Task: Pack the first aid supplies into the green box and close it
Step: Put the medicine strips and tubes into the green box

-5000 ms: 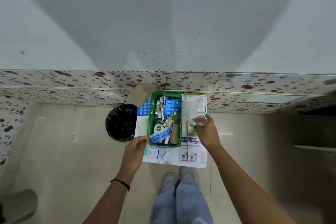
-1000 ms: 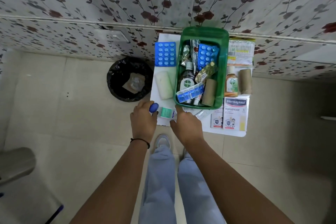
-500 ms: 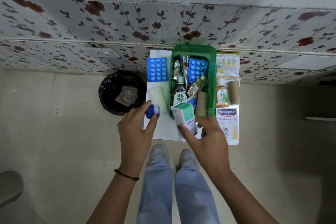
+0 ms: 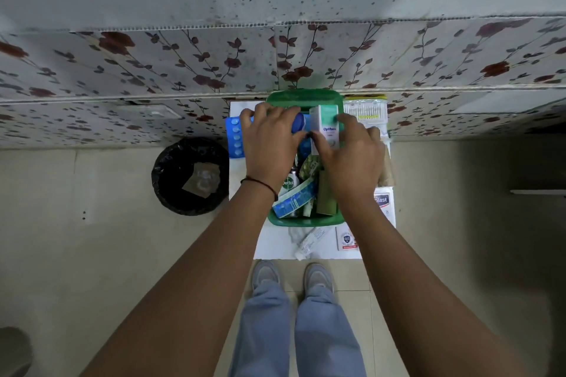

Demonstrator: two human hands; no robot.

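Note:
The open green box (image 4: 301, 220) stands on a white sheet (image 4: 275, 242) against the flowered wall. It holds a Dettol bottle (image 4: 289, 182), a blue-white strip pack (image 4: 295, 201), a brown roll (image 4: 326, 196) and other packets. My left hand (image 4: 269, 144) holds a small blue round container (image 4: 298, 123) over the far half of the box. My right hand (image 4: 352, 156) grips a green-white Optibex carton (image 4: 326, 128) upright beside it. The two hands touch at the fingertips.
A black-lined bin (image 4: 190, 176) stands left of the sheet. On the sheet lie a blue blister pack (image 4: 235, 138), a cotton-swab pack (image 4: 367, 113), a Hansaplast box (image 4: 382, 202), a white tube (image 4: 312, 242) and a small sachet (image 4: 346, 238). My shoes (image 4: 292, 277) are just below the sheet.
Both hands moved forward from the near edge of the sheet to over the far half of the box, carrying the blue container and the carton. The camera drew closer.

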